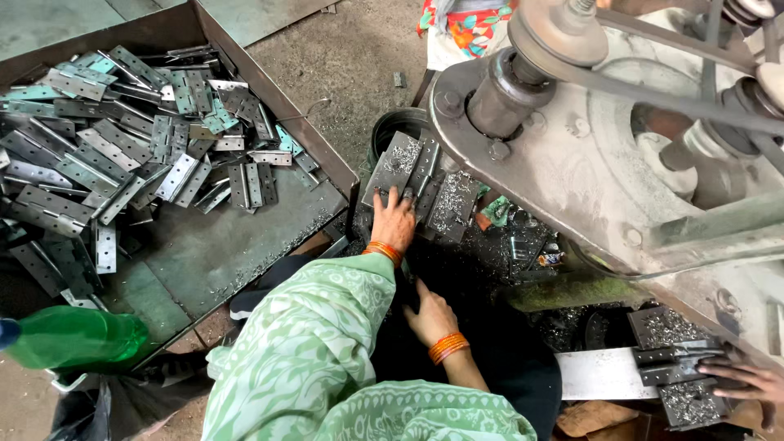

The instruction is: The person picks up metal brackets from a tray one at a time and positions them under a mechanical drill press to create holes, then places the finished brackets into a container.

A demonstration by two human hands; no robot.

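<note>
At the far left lies a green bottle. Beside it is a tray with a hinge pile, many flat pieces thrown over each other; I judge these are the set-aside part of the work.

The left hand reaches forward, its fingers curled over the edge of the hinges that lean in a small stack just under the machine. They carry metal chips, and they are few against the pile.

The right hand is low in the dark gap, and I cannot tell its grip. The machine body hangs over the space and leaves little room.

At the far right a co-worker's hand rests on other chip-covered pieces.
</note>
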